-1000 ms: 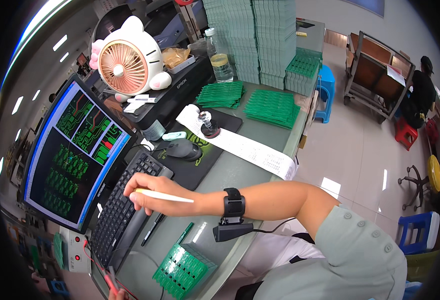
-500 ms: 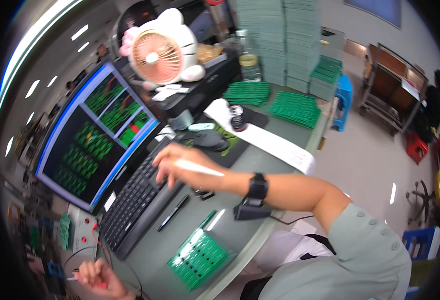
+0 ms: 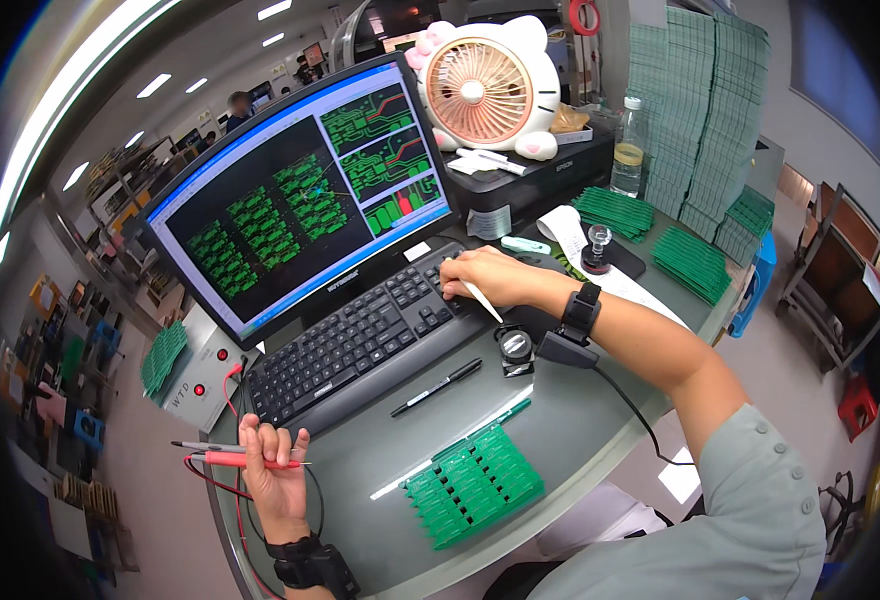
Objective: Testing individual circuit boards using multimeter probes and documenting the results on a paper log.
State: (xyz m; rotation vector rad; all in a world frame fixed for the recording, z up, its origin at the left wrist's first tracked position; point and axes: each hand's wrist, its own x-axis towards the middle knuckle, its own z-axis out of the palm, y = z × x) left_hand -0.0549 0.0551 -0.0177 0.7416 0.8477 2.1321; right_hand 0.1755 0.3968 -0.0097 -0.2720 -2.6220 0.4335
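Note:
My left hand (image 3: pixel 276 478), raised at the lower left, is closed round a red test probe (image 3: pixel 235 459) whose metal tip points right. A slim dark probe (image 3: pixel 205 445) lies along it in the same grip. At the right end of the black keyboard (image 3: pixel 345 345), my right hand (image 3: pixel 492 277) rests with bent fingers on the number keys. A white pointed stick (image 3: pixel 483 301) is tucked in that hand and sticks out below it; its exact kind is unclear. Nearest me lies a green circuit board panel (image 3: pixel 475 485) with rows of dark slots.
Behind the keyboard stands a monitor (image 3: pixel 270 215) showing green board layouts. A white box (image 3: pixel 195 385) with red sockets sits left. Near the right arm are a marker pen (image 3: pixel 437 388), a stamp (image 3: pixel 597 250) and a black cable (image 3: pixel 630 410). Stacked boards (image 3: pixel 695 110) and a fan (image 3: pixel 480 90) stand behind.
My right hand has come down from above the keyboard's edge onto its number keys. The left hand has risen with the probes. The whole view has shifted and turned.

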